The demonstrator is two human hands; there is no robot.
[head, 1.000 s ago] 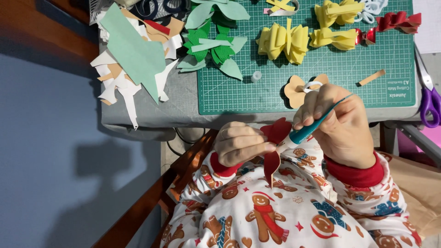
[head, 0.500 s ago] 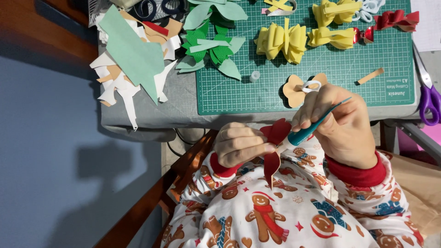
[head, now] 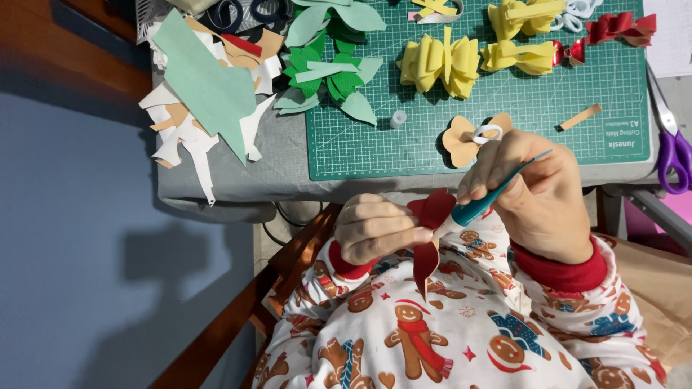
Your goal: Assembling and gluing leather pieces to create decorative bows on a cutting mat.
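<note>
Left hand [head: 375,234] pinches a red bow piece [head: 429,234] over the lap, just below the tabletop [head: 231,176] edge. Right hand [head: 537,191] grips a teal tool [head: 479,205], tip touching the piece.

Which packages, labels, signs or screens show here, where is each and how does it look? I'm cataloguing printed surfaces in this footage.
Green rectangular cutting mat: on the grey table, white grid lines, a small white printed marking near its right front corner.
White paper sheet: top right edge of the view, beside the mat, faint print too small to tell.
No packages, signs or screens show.
</note>
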